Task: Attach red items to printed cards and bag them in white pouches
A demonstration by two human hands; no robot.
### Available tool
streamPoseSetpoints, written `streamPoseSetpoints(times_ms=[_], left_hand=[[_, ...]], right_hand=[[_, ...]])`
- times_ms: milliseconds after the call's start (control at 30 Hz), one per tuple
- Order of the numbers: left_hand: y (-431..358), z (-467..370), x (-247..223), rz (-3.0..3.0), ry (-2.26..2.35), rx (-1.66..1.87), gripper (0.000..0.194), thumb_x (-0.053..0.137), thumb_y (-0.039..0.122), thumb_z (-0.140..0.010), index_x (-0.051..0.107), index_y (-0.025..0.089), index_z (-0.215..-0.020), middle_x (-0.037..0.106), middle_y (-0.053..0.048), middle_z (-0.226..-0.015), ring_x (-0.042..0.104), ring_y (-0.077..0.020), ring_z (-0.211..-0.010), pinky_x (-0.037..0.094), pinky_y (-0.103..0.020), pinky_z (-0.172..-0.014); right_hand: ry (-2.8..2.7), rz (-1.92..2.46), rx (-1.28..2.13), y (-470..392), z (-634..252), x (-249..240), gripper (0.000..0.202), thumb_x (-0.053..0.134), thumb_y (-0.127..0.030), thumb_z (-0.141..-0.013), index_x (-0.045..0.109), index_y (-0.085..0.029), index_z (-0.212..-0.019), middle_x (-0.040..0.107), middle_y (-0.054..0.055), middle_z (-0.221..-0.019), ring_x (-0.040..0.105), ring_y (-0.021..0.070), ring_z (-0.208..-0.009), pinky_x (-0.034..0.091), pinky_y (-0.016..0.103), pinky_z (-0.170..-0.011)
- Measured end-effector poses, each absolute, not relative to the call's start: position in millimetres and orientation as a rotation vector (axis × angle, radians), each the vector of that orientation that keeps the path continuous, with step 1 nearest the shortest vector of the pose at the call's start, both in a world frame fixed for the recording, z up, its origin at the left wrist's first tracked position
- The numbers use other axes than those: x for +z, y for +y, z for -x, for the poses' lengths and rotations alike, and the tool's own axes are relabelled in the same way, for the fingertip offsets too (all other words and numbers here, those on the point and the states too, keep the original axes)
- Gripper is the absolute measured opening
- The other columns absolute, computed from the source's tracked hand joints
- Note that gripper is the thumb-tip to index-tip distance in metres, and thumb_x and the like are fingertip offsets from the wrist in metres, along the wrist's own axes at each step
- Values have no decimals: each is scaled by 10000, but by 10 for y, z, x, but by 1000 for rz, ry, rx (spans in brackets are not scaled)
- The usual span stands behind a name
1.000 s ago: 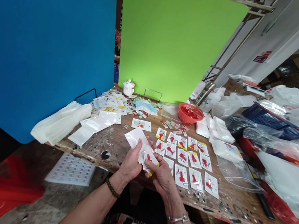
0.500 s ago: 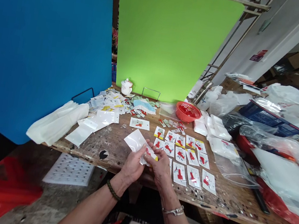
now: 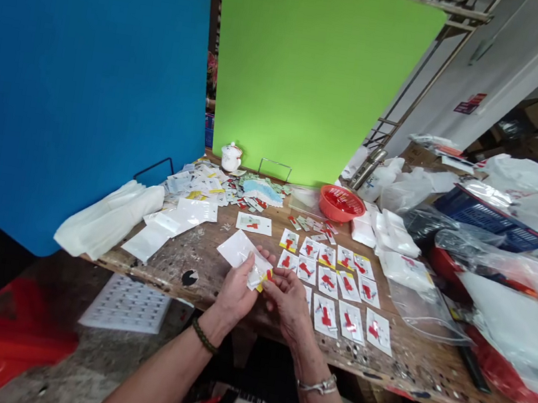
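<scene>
Though cluttered, a wooden table (image 3: 206, 246) before a green board (image 3: 318, 74), hands (image 3: 238, 293) half-curled around white packaging (image 3: 236, 248).

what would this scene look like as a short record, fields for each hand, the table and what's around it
left hand: holds a white packet, thumb on top
right hand: fingertips at the packet's yellow-and-red end; grip unclear
table: wooden, worn
right of packet: rows of small packs with red pieces
far side: red bowl, lidded white cup
behind: blue panel, green panel
</scene>
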State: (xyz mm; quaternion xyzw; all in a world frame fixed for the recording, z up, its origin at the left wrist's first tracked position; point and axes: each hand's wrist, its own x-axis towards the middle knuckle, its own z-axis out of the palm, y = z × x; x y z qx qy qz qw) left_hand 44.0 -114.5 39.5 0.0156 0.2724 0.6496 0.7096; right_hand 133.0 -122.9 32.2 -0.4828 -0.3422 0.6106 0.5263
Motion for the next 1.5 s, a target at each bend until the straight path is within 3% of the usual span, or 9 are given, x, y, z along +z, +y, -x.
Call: streamPoseSetpoints(times_ms=[100, 333, 600, 767, 933, 1067, 1200, 1300, 1500], left_hand=[[-1143, -469, 369, -60, 602, 1442, 193, 465, 171, -912, 626, 137, -1011, 691, -66, -869, 673, -158, -798, 533, -301, -801], [-1147, -539, 341, -71, 610, 1411, 204, 496, 205, -903, 623, 136, -1047, 687, -65, -906, 662, -157, -811, 531, -284, -771], [-1136, -499, 362, -82, 570, 1419, 252, 543, 275, -887, 614, 153, -1096, 698, -73, -949, 664, -167, -818, 535, -286, -769], [-1185, -557, 319, -84, 514, 1457, 268, 543, 188, -881, 615, 138, -1134, 705, -84, -986, 654, -158, -926, 489, -290, -913], [-1242, -608, 323, -74, 507, 1398, 240, 541, 216, -889, 647, 129, -1086, 701, -88, -1035, 654, -157, -921, 475, -308, -946], [-1237, -542, 351, -65, 502, 1381, 226, 583, 223, -861, 662, 115, -1043, 709, -94, -987, 664, -165, -873, 486, -325, -931], [-1238, -450, 307, -68, 572, 1368, 195, 638, 201, -815, 675, 111, -985, 720, -79, -906, 670, -161, -769, 520, -310, -840], [-1259, -436, 254, -112, 599, 1352, 159, 653, 142, -785, 684, 96, -933, 725, -85, -897, 673, -171, -779, 524, -304, -813], [-1262, -420, 268, -53, 639, 1409, 149, 643, 110, -783, 682, 114, -927, 727, -71, -848, 673, -163, -732, 533, -311, -798]], right_hand=[[-778, 1182, 1451, -1211, -1338, 308, 463, 810, -237, -486, 460, -201, -786, 565, -86, -496, 451, 61, -374, 271, 128, -300], [-814, 1257, 1366, -1128, -1309, 325, 515, 836, -314, -486, 405, -220, -752, 519, -109, -436, 422, 63, -325, 250, 134, -279], [-764, 1095, 1548, -1170, -1393, 361, 495, 848, -296, -470, 542, -180, -841, 627, -38, -607, 538, 87, -446, 364, 157, -345], [-723, 1146, 1495, -1162, -1404, 357, 393, 845, -277, -442, 511, -169, -619, 497, -90, -448, 337, 14, -329, 207, 136, -307], [-691, 1159, 1451, -1146, -1366, 390, 426, 863, -234, -381, 500, -179, -597, 549, -76, -482, 415, 42, -384, 303, 163, -359], [-798, 1200, 1505, -1150, -1427, 356, 400, 852, -307, -430, 581, -167, -690, 552, -73, -481, 341, 32, -328, 231, 173, -324], [-797, 1182, 1494, -1145, -1498, 314, 471, 877, -298, -384, 446, -184, -536, 568, -51, -479, 458, 73, -398, 359, 197, -396], [-822, 1219, 1434, -1129, -1515, 323, 515, 878, -326, -406, 393, -197, -521, 558, -56, -466, 470, 90, -412, 379, 214, -419], [-989, 1151, 1645, -1109, -1566, 395, 421, 868, -307, -439, 606, -172, -740, 659, -21, -625, 544, 118, -497, 421, 227, -459]])
